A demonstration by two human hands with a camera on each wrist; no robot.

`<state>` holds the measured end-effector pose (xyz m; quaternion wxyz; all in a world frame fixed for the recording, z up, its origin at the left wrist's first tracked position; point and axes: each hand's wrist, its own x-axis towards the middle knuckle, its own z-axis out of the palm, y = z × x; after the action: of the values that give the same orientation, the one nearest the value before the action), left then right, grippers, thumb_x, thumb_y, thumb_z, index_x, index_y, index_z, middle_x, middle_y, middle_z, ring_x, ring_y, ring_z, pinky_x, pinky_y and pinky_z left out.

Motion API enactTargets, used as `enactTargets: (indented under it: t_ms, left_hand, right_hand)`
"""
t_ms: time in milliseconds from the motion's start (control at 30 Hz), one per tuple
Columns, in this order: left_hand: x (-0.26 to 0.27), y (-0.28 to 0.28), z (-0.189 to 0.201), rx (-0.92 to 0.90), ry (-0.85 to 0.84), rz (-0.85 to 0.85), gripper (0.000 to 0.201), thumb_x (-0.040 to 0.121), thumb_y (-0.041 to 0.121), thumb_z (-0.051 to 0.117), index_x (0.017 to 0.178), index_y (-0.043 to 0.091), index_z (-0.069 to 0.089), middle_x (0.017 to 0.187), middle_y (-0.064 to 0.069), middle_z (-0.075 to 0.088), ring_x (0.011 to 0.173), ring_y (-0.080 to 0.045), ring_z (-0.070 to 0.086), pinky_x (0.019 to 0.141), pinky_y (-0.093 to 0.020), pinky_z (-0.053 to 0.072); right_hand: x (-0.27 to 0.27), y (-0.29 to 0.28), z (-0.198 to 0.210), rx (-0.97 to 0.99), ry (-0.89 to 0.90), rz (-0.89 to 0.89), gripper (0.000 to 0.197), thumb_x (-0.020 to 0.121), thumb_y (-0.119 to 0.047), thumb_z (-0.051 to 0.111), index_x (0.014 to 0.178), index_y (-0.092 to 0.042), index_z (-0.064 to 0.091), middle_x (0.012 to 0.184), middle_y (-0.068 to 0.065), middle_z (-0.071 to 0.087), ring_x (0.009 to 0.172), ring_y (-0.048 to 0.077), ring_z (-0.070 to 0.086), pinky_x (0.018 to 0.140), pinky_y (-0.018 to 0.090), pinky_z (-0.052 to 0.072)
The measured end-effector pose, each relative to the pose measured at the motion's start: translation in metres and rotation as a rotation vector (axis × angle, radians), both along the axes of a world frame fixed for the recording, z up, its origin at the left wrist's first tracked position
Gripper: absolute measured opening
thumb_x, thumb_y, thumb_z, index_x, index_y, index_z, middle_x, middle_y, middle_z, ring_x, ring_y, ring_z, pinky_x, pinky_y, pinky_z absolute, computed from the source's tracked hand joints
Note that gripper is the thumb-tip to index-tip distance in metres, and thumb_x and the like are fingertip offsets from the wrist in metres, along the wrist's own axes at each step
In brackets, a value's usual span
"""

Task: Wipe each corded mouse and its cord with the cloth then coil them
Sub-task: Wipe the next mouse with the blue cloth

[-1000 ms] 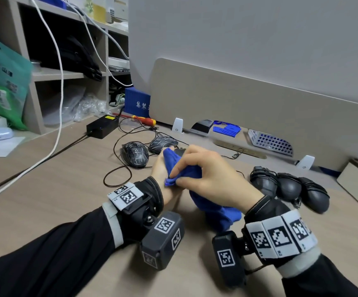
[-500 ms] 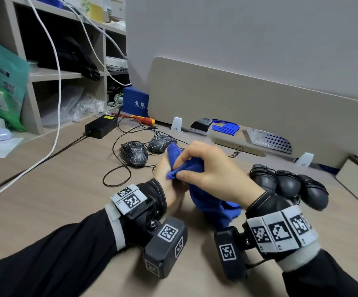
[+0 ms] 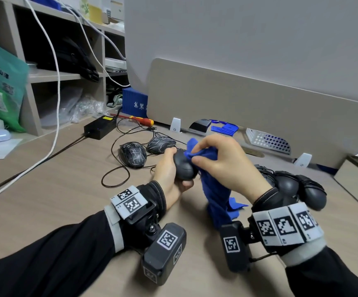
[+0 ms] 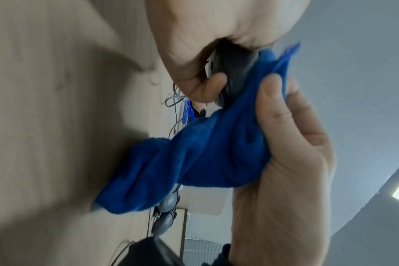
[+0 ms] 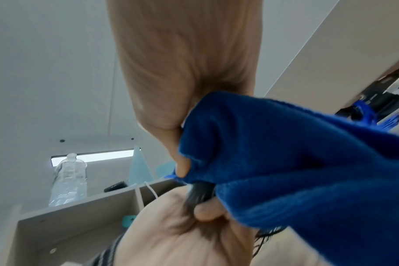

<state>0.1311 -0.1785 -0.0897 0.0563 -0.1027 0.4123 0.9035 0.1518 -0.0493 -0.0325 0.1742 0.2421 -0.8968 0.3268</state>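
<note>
We hold a dark grey mouse (image 3: 183, 166) in our left hand (image 3: 167, 174), raised above the wooden desk (image 3: 45, 189), with fingers curled under its body and the thumb along its far side, so the mouse sits cupped in the palm with its rounded back facing our right hand (image 3: 223, 166). That hand clenches a bunched blue cloth (image 3: 214, 189), pinching it between thumb and fingertips and pressing the gathered part against the right side of the mouse; the rest of the cloth hangs down from the grip toward the desk. In the left wrist view the cloth (image 4: 205, 153) wraps against the mouse (image 4: 232, 63) just where the two hands meet. Beyond the held mouse, two patterned mice (image 3: 133, 154) lie on the desk among loose black cords (image 3: 113, 174). To the right of the held mouse, three dark mice with coiled cords (image 3: 291, 185) sit side by side, touching.
</note>
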Motion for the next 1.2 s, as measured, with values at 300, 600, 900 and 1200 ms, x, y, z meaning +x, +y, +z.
enactTargets:
  t_ms: [300, 600, 900, 1200]
  left_hand:
    - [0.003, 0.002, 0.0, -0.005, -0.001, -0.02, 0.018, 0.094, 0.032, 0.048, 0.091, 0.017, 0.055, 0.07, -0.005, 0.05, 0.051, -0.018, 0.045, 0.039, -0.017, 0.032]
    - [0.005, -0.012, 0.01, 0.133, 0.068, -0.282, 0.041, 0.095, 0.036, 0.039, 0.086, 0.012, 0.071, 0.075, -0.006, 0.068, 0.05, -0.018, 0.055, 0.034, -0.015, 0.034]
    - [0.007, -0.009, 0.006, 0.142, 0.044, -0.254, 0.027, 0.095, 0.036, 0.05, 0.091, 0.015, 0.066, 0.075, -0.003, 0.066, 0.056, -0.013, 0.061, 0.042, -0.018, 0.045]
    - [0.007, -0.008, 0.01, 0.121, 0.067, -0.27, 0.026, 0.092, 0.035, 0.055, 0.089, 0.01, 0.063, 0.068, -0.006, 0.056, 0.043, -0.017, 0.048, 0.035, -0.019, 0.037]
  right_hand:
    - [0.002, -0.004, -0.001, -0.004, 0.003, -0.04, 0.013, 0.083, -0.015, 0.075, 0.083, -0.026, 0.068, 0.092, -0.008, 0.066, 0.091, 0.01, 0.059, 0.082, 0.023, 0.045]
    - [0.01, 0.018, 0.029, -0.173, 0.045, 0.048, 0.011, 0.084, -0.007, 0.075, 0.091, -0.016, 0.075, 0.09, -0.013, 0.07, 0.089, -0.003, 0.064, 0.085, 0.016, 0.046]
    - [0.013, 0.007, 0.021, -0.044, -0.094, 0.227, 0.014, 0.084, -0.01, 0.077, 0.093, -0.019, 0.07, 0.092, -0.012, 0.07, 0.09, 0.001, 0.065, 0.085, 0.018, 0.048]
    - [-0.006, 0.013, -0.004, -0.189, 0.053, 0.058, 0.007, 0.087, -0.01, 0.074, 0.09, -0.015, 0.069, 0.091, -0.012, 0.069, 0.087, -0.002, 0.062, 0.079, 0.014, 0.042]
